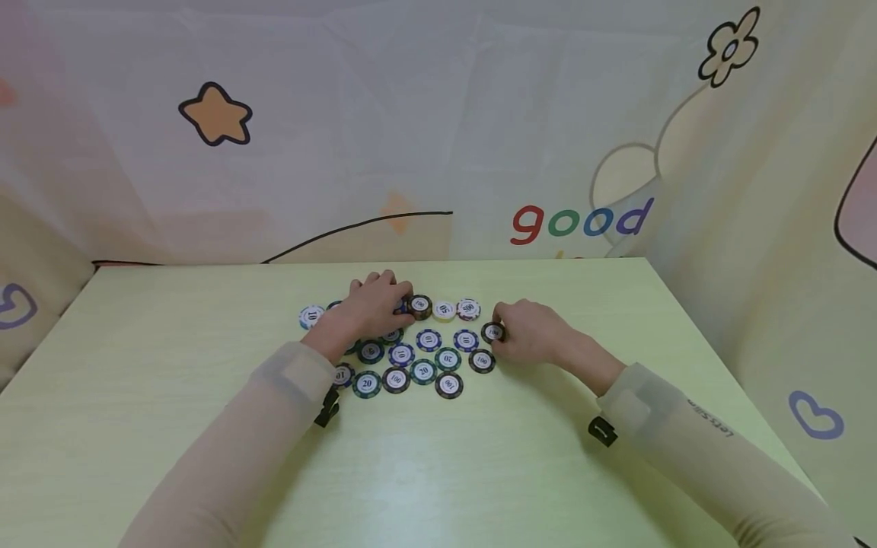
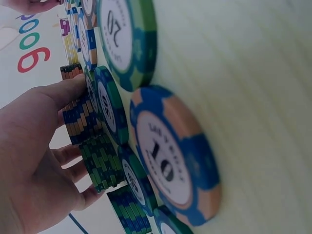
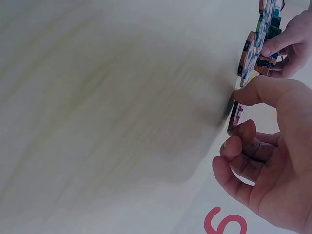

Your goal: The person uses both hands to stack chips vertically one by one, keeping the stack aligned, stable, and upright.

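Observation:
Poker chips lie flat in rows on the table, with short stacks along the back row. My left hand [image 1: 373, 304] is at those stacks, its thumb against the dark orange-and-black chip stack [image 2: 71, 71] and its fingers curled behind. Beside that one stand a blue-and-orange stack [image 2: 80, 119] and a green stack [image 2: 100, 163]. My right hand [image 1: 534, 331], at the rows' right end, pinches a black poker chip [image 1: 492, 332] by its edge between thumb and index finger. Just below it lies another black chip [image 1: 482, 361] marked 100.
Right of the left hand stand a yellow-edged stack [image 1: 444, 310] and a white-and-purple stack [image 1: 469, 308]. Loose blue chips [image 1: 428, 340] and green chips [image 1: 423, 371] lie nearer me. A printed cloth [image 1: 384, 137] hangs behind the pale table [image 1: 411, 472].

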Tool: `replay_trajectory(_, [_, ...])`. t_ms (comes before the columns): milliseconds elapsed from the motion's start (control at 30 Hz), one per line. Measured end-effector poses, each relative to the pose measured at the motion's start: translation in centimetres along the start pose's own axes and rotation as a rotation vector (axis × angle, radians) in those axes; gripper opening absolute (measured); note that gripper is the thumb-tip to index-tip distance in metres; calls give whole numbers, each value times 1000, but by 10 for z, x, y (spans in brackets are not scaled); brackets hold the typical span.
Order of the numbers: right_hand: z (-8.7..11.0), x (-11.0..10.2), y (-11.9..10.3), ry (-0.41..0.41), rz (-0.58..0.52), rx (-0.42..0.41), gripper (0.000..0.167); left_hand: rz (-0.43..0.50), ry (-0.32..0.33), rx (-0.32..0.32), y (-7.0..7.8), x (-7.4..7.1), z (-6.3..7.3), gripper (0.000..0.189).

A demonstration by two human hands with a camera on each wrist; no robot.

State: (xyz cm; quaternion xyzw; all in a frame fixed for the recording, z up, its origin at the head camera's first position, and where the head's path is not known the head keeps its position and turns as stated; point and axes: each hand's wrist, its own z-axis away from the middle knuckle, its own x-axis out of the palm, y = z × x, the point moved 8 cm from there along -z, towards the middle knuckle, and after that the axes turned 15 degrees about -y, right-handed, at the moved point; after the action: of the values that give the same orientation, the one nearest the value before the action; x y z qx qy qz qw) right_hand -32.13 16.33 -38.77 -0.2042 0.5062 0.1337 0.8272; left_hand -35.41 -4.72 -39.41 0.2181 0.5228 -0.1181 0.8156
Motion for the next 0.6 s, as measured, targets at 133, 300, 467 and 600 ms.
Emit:
replay_trajectory(133, [-1, -5, -3, 7, 7, 2, 31, 17, 2, -7, 0, 0, 2, 46])
replay_trajectory(300, [-4, -11, -10, 19, -6, -10, 36, 20, 2, -13, 0, 0, 2, 46])
replay_trajectory(467, [-9, -14, -23, 25, -3, -24, 38, 24, 3, -4, 0, 1, 1, 46])
replay_trajectory(600, [-16, -16, -35, 23, 15, -37, 41, 28, -1, -3, 0, 0, 2, 47])
